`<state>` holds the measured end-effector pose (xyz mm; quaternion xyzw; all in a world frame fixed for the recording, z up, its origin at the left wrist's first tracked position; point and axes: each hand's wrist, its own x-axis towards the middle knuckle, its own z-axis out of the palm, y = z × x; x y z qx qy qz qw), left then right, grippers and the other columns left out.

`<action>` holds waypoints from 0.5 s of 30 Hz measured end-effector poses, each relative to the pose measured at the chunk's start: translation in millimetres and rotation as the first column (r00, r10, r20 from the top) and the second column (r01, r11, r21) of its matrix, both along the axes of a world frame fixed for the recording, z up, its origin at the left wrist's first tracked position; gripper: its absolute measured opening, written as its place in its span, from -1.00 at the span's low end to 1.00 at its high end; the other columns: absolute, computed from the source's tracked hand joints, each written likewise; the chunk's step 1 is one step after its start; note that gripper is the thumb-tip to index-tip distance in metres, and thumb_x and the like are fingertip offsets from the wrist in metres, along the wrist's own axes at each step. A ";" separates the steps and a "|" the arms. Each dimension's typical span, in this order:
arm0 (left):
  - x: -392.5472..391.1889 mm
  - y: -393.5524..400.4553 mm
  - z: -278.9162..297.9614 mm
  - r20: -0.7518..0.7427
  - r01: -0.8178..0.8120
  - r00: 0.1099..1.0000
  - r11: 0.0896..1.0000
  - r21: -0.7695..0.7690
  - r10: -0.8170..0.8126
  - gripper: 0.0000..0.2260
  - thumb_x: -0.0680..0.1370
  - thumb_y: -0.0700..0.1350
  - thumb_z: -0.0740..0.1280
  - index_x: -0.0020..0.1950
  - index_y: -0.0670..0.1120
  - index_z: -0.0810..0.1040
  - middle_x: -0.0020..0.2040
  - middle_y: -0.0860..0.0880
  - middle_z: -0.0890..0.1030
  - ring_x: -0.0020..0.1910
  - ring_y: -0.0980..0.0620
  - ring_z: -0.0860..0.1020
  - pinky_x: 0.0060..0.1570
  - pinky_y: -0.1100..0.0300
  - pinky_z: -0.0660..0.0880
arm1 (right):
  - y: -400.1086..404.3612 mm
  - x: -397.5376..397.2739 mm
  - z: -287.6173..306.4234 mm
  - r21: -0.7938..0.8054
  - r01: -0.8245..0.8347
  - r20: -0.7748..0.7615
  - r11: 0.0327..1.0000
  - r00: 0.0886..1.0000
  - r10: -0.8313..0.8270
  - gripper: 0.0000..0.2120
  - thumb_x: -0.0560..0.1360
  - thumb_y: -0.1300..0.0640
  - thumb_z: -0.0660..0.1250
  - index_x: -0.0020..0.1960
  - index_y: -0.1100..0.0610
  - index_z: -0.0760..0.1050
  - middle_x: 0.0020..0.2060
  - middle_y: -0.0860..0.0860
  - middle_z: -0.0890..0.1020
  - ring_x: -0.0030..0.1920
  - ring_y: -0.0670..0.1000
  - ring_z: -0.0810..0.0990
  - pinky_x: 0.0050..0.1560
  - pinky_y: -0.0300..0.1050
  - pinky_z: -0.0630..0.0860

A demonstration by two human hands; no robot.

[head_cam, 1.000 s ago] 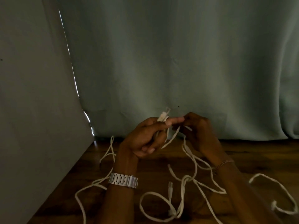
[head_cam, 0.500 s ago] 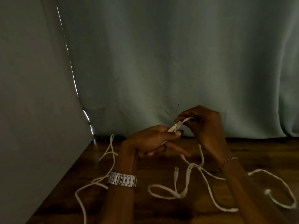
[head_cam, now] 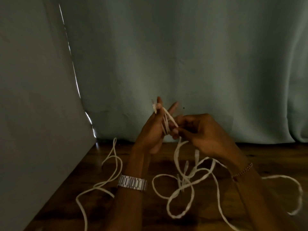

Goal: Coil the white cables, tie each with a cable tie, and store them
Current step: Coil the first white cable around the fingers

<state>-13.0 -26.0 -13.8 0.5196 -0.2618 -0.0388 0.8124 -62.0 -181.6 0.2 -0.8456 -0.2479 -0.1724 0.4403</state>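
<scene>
My left hand (head_cam: 152,130) is raised with its fingers pointing up, and turns of a white cable (head_cam: 166,122) run across them. The cable's plug end (head_cam: 155,107) is pinned at the fingertips. My right hand (head_cam: 201,132) pinches the same cable just right of the left palm. From there the cable drops to the wooden table (head_cam: 166,219) and lies in loose tangled loops (head_cam: 185,189). A second white cable (head_cam: 106,180) trails on the table at the left.
A pale curtain (head_cam: 183,64) hangs close behind the table, and a grey wall (head_cam: 33,114) closes off the left side. Another cable loop (head_cam: 296,194) lies at the far right. A metal watch (head_cam: 132,182) is on the left wrist.
My left hand has risen and turned its fingers upward, with cable now wound across them. The right hand moved down and right along the cable; the loops on the table shifted.
</scene>
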 end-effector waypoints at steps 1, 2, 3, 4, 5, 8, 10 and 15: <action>-0.4 0.2 2.0 -0.003 0.016 1.000 0.997 -0.074 -0.017 -0.42 0.58 0.22 0.01 0.60 0.25 -0.05 0.46 -0.02 0.46 0.13 0.00 0.65 -0.06 0.13 0.63 | -1.4 1.0 -1.3 -0.048 -0.013 -0.033 0.999 0.999 0.011 -0.86 0.54 0.10 0.42 0.08 -0.01 0.69 -0.13 -0.17 0.74 -0.12 -0.25 0.68 -0.06 -0.39 0.56; 0.1 1.0 3.2 0.000 0.020 1.000 0.990 -0.141 -0.020 -0.47 0.61 0.21 -0.02 0.59 0.24 -0.02 0.41 -0.03 0.51 0.20 -0.06 0.63 0.02 0.12 0.62 | -2.0 2.4 -2.7 -0.101 -0.031 -0.077 0.994 0.997 0.023 -0.86 0.54 0.09 0.42 0.07 -0.01 0.70 -0.14 -0.18 0.74 -0.13 -0.26 0.68 -0.09 -0.41 0.55; -0.9 2.0 6.2 -0.006 0.016 1.000 0.980 -0.201 -0.017 -0.51 0.64 0.19 -0.05 0.59 0.20 0.02 0.32 -0.06 0.59 0.21 -0.09 0.62 0.06 0.13 0.61 | -2.4 4.7 -4.7 -0.150 -0.053 -0.129 0.987 0.991 0.034 -0.87 0.53 0.09 0.43 0.05 -0.01 0.71 -0.14 -0.18 0.74 -0.14 -0.25 0.69 -0.09 -0.39 0.57; -2.0 4.5 9.0 -0.017 -0.003 1.000 0.972 -0.235 -0.001 -0.52 0.66 0.18 -0.06 0.58 0.16 0.06 0.19 -0.10 0.67 0.14 -0.08 0.66 0.04 0.16 0.61 | -2.0 6.9 -7.0 -0.194 -0.080 -0.187 0.978 0.981 0.043 -0.88 0.52 0.10 0.45 0.04 0.00 0.71 -0.14 -0.18 0.74 -0.14 -0.23 0.70 -0.07 -0.34 0.60; -2.8 7.8 11.4 -0.028 -0.023 0.999 0.966 -0.257 0.017 -0.51 0.65 0.17 -0.04 0.57 0.09 0.10 0.01 -0.12 0.72 -0.01 -0.03 0.70 -0.06 0.20 0.62 | -1.5 10.3 -11.0 -0.243 -0.106 -0.229 0.964 0.972 0.049 -0.88 0.50 0.09 0.48 0.03 0.00 0.72 -0.14 -0.16 0.74 -0.14 -0.20 0.71 -0.05 -0.26 0.63; -0.9 20.0 11.4 -0.023 -0.113 0.994 0.944 -0.310 0.111 -0.47 0.66 0.11 0.06 0.57 -0.13 0.21 -0.47 0.02 0.49 -0.52 0.14 0.45 -0.43 0.30 0.41 | 3.2 16.9 -21.9 -0.401 -0.138 -0.231 0.906 0.972 0.046 -0.88 0.51 0.04 0.47 0.04 -0.04 0.71 -0.11 -0.18 0.74 -0.11 -0.23 0.69 0.02 -0.14 0.64; 1.0 26.2 10.0 0.010 -0.136 0.989 0.936 -0.326 0.147 -0.51 0.71 0.07 0.02 0.55 -0.17 0.24 -0.53 0.07 0.33 -0.57 0.18 0.27 -0.46 0.30 0.26 | 5.0 17.5 -23.8 -0.424 -0.129 -0.206 0.896 0.978 0.044 -0.86 0.58 0.02 0.38 0.07 -0.05 0.70 -0.08 -0.17 0.73 -0.09 -0.24 0.67 0.02 -0.17 0.61; 1.7 31.7 13.4 0.000 -0.194 0.978 0.905 -0.380 0.209 -0.51 0.72 0.09 0.00 0.53 -0.20 0.27 -0.54 0.08 0.28 -0.56 0.18 0.21 -0.46 0.29 0.23 | -1.0 17.9 -19.1 -0.439 -0.119 -0.261 0.891 0.965 0.000 -0.73 0.57 -0.02 0.38 0.26 -0.10 0.59 0.15 -0.17 0.65 0.13 -0.18 0.60 0.21 -0.11 0.57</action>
